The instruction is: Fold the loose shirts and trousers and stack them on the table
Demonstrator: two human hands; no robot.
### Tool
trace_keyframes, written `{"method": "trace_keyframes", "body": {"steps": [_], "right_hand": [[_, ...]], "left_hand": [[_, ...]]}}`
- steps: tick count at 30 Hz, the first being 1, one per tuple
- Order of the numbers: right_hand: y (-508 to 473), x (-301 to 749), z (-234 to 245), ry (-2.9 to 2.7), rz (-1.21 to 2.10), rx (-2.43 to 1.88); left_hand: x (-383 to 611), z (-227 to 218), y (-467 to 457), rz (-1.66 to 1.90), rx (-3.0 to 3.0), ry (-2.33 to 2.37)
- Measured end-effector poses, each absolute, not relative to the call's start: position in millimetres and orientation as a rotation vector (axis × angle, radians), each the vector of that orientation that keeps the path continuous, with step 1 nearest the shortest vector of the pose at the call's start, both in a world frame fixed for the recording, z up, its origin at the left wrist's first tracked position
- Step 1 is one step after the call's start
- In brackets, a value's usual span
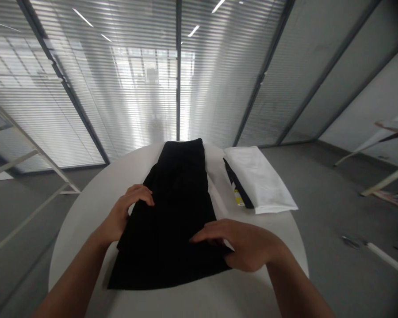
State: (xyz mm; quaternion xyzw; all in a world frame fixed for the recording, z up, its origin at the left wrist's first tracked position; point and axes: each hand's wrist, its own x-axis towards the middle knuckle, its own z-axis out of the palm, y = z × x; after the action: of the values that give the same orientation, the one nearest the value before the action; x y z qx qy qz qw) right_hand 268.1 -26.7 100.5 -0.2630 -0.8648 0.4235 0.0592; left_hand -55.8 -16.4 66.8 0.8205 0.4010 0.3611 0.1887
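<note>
A black cloth garment (172, 229) lies folded lengthwise on a round white table (76, 229), its far end near the table's back edge. My left hand (128, 212) curls over the garment's left edge, with its fingers on the cloth. My right hand (240, 245) lies across the near right corner, fingers pointing left, and the cloth's edge runs under the palm. A folded white cloth (258, 179) sits to the right, out of reach of both hands' fingers, with a black strip (237, 187) and a yellow-printed label (239, 198) along its left side.
A pale metal frame (29, 154) stands at the left of the table. Behind it run glass partitions with blinds (126, 88). Grey floor surrounds the table, with a white rod (388, 260) on it at the right and a small table (393, 128) beyond.
</note>
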Motion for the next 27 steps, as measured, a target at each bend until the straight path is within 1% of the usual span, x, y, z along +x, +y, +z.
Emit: {"method": "trace_keyframes", "body": {"steps": [3, 5, 10, 14, 17, 22, 24, 27], "right_hand": [[-28.0, 263.8, 99.8, -2.722, 1.390, -0.718], [-26.6, 261.6, 96.7, -2.778, 1.412, -0.673], [-22.3, 261.5, 86.9, -2.815, 1.509, -0.590], [-20.0, 260.4, 83.6, -2.813, 1.648, -0.551], [-18.1, 254.8, 80.2, -2.829, 1.685, -0.496], [-15.9, 245.2, 66.9, -2.895, 1.759, -0.418], [-16.0, 245.3, 62.8, -2.872, 1.866, -0.418], [-16.5, 247.9, 62.0, -2.772, 2.115, -0.393]], "left_hand": [[-54.3, 70.4, -17.7, 0.718, 2.295, 1.008], [-52.7, 69.9, -18.1, 0.556, 2.217, 1.014], [-59.2, 68.9, -19.2, 0.329, 2.025, 1.106], [-74.5, 70.8, -19.7, 0.283, 2.064, 1.068], [-81.3, 70.2, -18.9, 0.260, 2.071, 1.060], [-82.9, 63.1, -11.6, 0.191, 2.093, 0.780], [-85.6, 59.9, -8.0, 0.241, 2.068, 0.696], [-92.8, 56.0, -4.5, 0.316, 1.978, 0.706]]}}
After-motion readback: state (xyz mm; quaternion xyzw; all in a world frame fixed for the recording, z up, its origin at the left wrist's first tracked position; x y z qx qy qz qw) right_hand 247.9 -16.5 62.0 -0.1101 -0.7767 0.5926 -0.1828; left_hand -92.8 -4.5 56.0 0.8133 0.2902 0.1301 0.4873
